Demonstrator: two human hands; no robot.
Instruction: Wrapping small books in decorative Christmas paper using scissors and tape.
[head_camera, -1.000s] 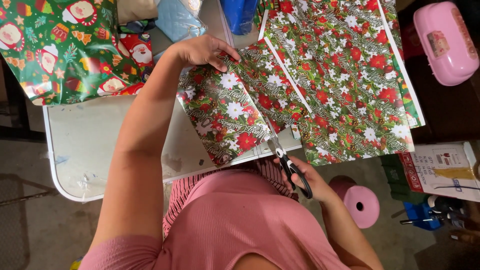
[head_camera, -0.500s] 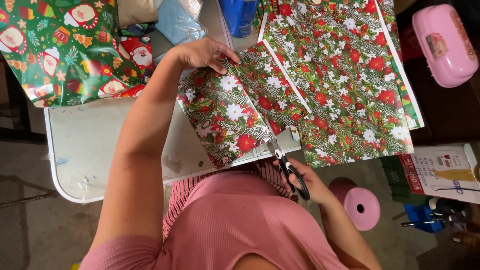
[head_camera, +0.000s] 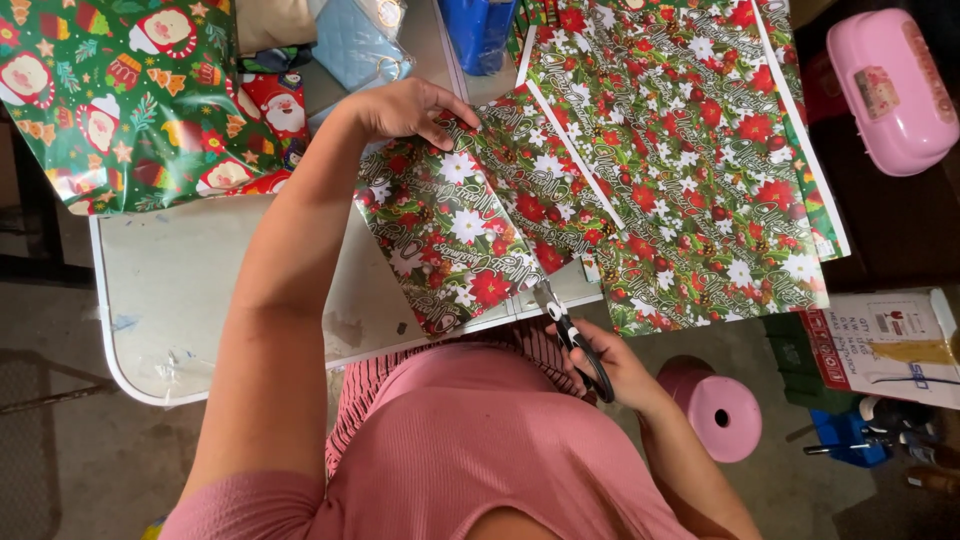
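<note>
Two bare hands are at work over one pale grey table with rounded corners (head_camera: 200, 300). One, the left hand (head_camera: 405, 108), lies flat with fingers spread on the far edge of a strip of glossy wrapping paper printed with red and white poinsettias on green (head_camera: 455, 235), pressing it down rather than gripping it. Its partner, the right hand (head_camera: 610, 365), sits at the table's near edge, fingers closed through the loops of one pair of black-handled scissors (head_camera: 570, 335), whose blades point up into the paper where the strip meets the one larger sheet of the same poinsettia paper (head_camera: 700, 150); that sheet covers the right part of the table and hangs over its near edge. Whether the blades are parted or closed I cannot tell (the print hides them). On the left end of the table lies one sheet of green wrapping paper with a cartoon Santa pattern (head_camera: 120, 100). Beyond the left hand lie one light blue quilted pouch (head_camera: 355, 45) and one blue container (head_camera: 480, 30), only partly in view. Off the table to the right sit one pink plastic case with a rounded lid (head_camera: 890, 90), one pink spool with a dark centre hole (head_camera: 715, 410) on the floor just beside the right forearm, and one white cardboard box with red printing (head_camera: 880, 345).
</note>
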